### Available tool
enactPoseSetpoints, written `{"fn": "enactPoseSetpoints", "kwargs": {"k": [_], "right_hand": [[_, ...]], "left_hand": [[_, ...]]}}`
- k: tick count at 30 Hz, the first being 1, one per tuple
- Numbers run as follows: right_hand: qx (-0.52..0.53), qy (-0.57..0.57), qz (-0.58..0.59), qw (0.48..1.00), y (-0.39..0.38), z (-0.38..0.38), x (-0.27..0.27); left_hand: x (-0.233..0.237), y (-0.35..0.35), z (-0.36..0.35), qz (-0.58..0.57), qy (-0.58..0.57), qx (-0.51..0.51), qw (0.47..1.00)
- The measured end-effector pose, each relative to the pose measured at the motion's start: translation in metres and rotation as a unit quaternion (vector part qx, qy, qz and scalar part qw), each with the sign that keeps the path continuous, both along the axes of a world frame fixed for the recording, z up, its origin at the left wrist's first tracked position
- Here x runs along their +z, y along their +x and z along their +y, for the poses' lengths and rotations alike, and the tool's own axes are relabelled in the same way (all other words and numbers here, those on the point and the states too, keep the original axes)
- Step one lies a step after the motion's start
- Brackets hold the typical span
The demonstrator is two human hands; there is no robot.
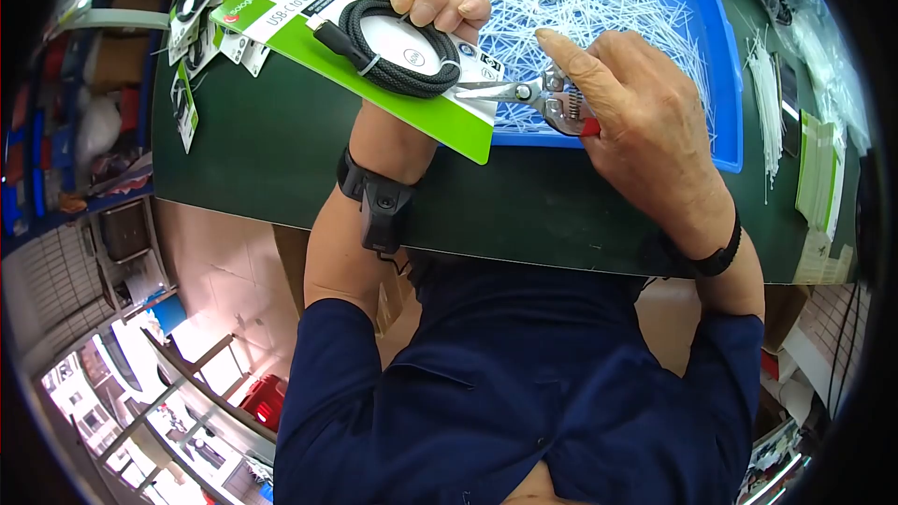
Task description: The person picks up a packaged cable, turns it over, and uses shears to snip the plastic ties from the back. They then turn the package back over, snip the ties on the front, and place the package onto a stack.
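Note:
My left hand (435, 2) is closed over the edge of a green and white cable card (309, 42), its fingers curled at the coiled cable. The black braided USB cable (398, 82) is tied to the card with clear zip ties, its metal plug pointing left. In my right hand (650, 112) is a pair of spring-loaded snips (552, 98) with red on the handle. The blades point left, their tips right at the tie on the coil's right side. Behind both hands sits a blue tray (737, 122) holding many loose white zip ties (589, 0).
A pile of carded cables (210, 0) lies at the back left of the dark green table (271, 145), one card nearer its edge. On the right are a bundle of white ties (765, 112), a stack of green-edged cards (819, 173) and clear plastic bags (809, 37).

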State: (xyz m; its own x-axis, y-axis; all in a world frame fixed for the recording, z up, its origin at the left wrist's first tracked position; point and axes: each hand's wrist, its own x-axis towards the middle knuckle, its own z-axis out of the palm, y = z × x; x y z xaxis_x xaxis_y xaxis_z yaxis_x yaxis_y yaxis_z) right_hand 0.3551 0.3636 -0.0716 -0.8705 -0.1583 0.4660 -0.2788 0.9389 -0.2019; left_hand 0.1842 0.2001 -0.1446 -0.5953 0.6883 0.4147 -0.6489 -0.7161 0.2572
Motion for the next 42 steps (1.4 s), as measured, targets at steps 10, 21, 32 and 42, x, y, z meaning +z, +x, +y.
{"fn": "enactPoseSetpoints", "kwargs": {"k": [10,21,32,42], "right_hand": [[-0.023,0.043,-0.008,0.999,0.0,0.002,-0.003],[-0.027,0.1,-0.01,0.995,-0.002,0.003,0.007],[0.079,-0.055,-0.124,0.988,0.001,0.026,0.003],[0.073,-0.136,-0.219,0.964,0.017,0.047,0.011]], "left_hand": [[-0.021,-0.012,-0.001,0.081,0.006,0.053,0.995],[-0.026,-0.016,-0.008,0.118,-0.019,0.113,0.986],[-0.016,-0.021,-0.005,0.21,-0.018,0.095,0.973],[0.038,-0.017,-0.026,0.045,0.003,0.041,0.998]]}}
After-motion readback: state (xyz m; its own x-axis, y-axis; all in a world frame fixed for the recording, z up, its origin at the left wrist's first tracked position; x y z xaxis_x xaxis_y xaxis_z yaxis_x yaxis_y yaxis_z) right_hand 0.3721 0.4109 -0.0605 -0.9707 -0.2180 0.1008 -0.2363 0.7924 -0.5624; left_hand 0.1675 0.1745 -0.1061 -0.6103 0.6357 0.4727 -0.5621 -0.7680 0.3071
